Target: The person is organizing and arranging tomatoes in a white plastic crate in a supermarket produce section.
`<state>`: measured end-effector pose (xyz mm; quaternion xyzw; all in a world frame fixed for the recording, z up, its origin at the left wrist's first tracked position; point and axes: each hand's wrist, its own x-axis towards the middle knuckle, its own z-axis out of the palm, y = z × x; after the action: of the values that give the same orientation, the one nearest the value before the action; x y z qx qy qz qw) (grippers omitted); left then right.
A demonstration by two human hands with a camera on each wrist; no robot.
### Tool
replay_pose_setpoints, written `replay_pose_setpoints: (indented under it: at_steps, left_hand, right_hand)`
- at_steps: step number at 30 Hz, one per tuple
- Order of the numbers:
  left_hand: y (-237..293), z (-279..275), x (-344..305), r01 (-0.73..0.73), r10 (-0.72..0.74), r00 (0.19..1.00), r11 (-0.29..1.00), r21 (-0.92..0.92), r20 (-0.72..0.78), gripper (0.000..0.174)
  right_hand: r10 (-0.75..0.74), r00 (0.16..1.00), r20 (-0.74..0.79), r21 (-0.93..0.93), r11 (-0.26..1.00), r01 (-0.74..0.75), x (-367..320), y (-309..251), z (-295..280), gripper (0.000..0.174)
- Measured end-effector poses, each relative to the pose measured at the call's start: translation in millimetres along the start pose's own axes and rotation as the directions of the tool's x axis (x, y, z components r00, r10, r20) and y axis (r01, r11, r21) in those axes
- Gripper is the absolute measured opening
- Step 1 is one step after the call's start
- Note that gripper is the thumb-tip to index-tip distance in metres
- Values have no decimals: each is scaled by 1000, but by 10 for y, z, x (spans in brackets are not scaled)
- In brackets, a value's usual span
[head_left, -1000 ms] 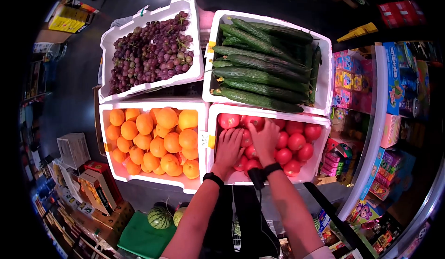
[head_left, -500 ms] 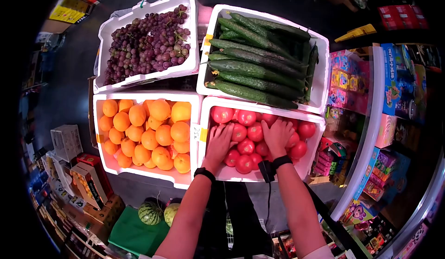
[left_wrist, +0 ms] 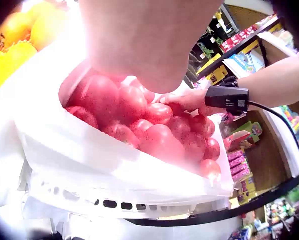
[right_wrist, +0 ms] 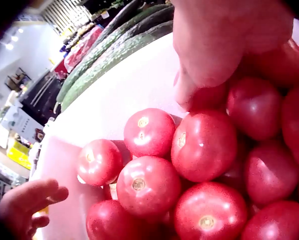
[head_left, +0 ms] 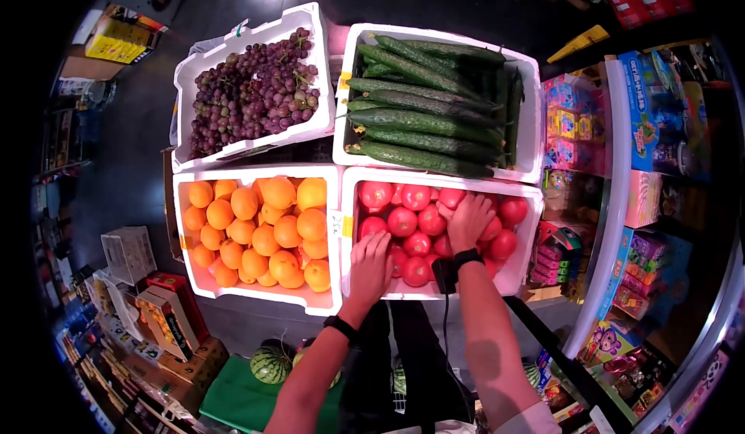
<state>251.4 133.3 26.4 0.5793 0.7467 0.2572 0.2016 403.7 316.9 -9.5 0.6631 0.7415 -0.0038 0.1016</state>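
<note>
My right hand (head_left: 468, 223) lies over the tomatoes at the right of a white foam box (head_left: 524, 271). In the right wrist view its thumb (right_wrist: 209, 65) bends down along the side of a tomato (right_wrist: 205, 98); the other fingertips are mostly hidden. My left hand (head_left: 368, 267) is over the box's left side with nothing in its grasp. Its fingers (right_wrist: 27, 202), loosely bent, show at the left edge of the right wrist view. Between the hands sit several red tomatoes (head_left: 417, 244), many with stem scars facing up.
A foam box of oranges (head_left: 265, 240) adjoins on the left. Behind stand boxes of cucumbers (head_left: 431, 127) and purple grapes (head_left: 252, 92). Shelves with packaged goods (head_left: 574, 127) line the right side. Watermelons (head_left: 270, 364) and a green cloth (head_left: 237, 391) lie low at front left.
Both hands were close together over the tomatoes, then moved apart. My right hand went right and stays there; my left hand drew left and back toward me, uncovering tomatoes between them.
</note>
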Motion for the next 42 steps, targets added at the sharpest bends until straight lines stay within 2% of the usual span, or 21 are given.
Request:
replay_pose_setpoints:
  at_steps: [4, 6, 8, 9, 10, 12, 13, 15, 16, 18, 20, 22, 27, 29, 32, 33, 34, 36, 38, 40, 42]
  left_hand:
    - [190, 67, 68, 61, -63, 998, 995, -77, -25, 51]
    - [338, 162, 194, 74, -78, 997, 990, -117, -26, 50]
    - [519, 309, 324, 222, -240, 970, 828, -515, 32, 47]
    - [664, 363, 413, 488, -455, 847, 457, -744, 276, 49]
    - [678, 541, 472, 503, -427, 799, 88, -860, 424, 53]
    - [788, 718, 569, 543, -358, 658, -385, -746, 663, 53]
    - [924, 663, 642, 534, -365, 659, -388, -751, 657, 53]
    - [1117, 580, 712, 442, -464, 655, -405, -800, 596, 52]
    - [1070, 613, 695, 444, -470, 651, -402, -801, 596, 52]
    - [946, 688, 604, 446, -390, 805, -97, -890, 446, 51]
    - [872, 732, 527, 483, -321, 819, -62, -874, 475, 52]
    - [861, 757, 500, 442, -242, 892, 276, -854, 383, 54]
    - [862, 697, 669, 495, -272, 853, 147, -857, 446, 55]
    - [806, 714, 739, 455, -255, 871, 101, -885, 419, 51]
    - [758, 609, 858, 467, -280, 858, 79, -881, 430, 48]
    - [714, 669, 842, 487, -321, 830, 17, -873, 456, 48]
    - [711, 656, 814, 491, -317, 829, 20, -871, 461, 48]
    - [736, 619, 743, 596, -447, 707, -40, -802, 548, 52]
    - [657, 685, 604, 610, -459, 713, 34, -792, 530, 55]
    - [644, 624, 520, 616, -460, 735, 149, -773, 497, 56]
    - [605, 572, 470, 635, -453, 733, 191, -748, 507, 56]
  right_hand:
    - [-47, 982, -184, 112, 991, 68, -95, 105, -121, 70]
    - [-38, 988, -151, 141, 988, 60, -129, 168, -206, 70]
    - [-110, 970, -219, 358, 915, 184, -228, 264, -290, 70]
    - [-131, 979, -159, 415, 890, 187, -315, 305, -390, 71]
    - [-169, 969, -182, 484, 842, 237, -398, 357, -401, 73]
    - [-174, 981, -82, 555, 810, 190, -587, 401, -432, 72]
    - [-185, 979, -83, 556, 807, 200, -665, 456, -407, 72]
    - [-191, 967, -168, 721, 646, 253, -777, 490, -388, 72]
    - [-192, 968, -163, 726, 641, 249, -782, 515, -401, 72]
    - [-242, 945, 221, 939, 313, -139, -814, 687, -466, 76]
    - [-292, 913, 284, 936, 293, -198, -730, 838, -453, 77]
    - [-439, 872, 214, 929, 366, -43, -623, 893, -569, 78]
    - [-348, 872, 345, 905, 371, -210, -531, 790, -577, 81]
    - [-324, 945, 41, 823, 547, 151, -477, 684, -505, 77]
    - [-270, 963, 20, 814, 564, 141, -320, 516, -494, 74]
    - [-187, 982, 25, 785, 612, 96, -291, 438, -532, 62]
    - [-180, 983, 27, 787, 611, 90, -254, 392, -472, 62]
    - [-31, 1000, 0, 598, 801, 25, -125, 316, -339, 58]
    - [34, 999, -16, 534, 845, -20, -63, 205, -304, 57]
    - [65, 998, 8, 253, 965, -65, -33, 62, -315, 59]
    - [101, 995, 26, 213, 971, -104, 18, -4, -312, 59]
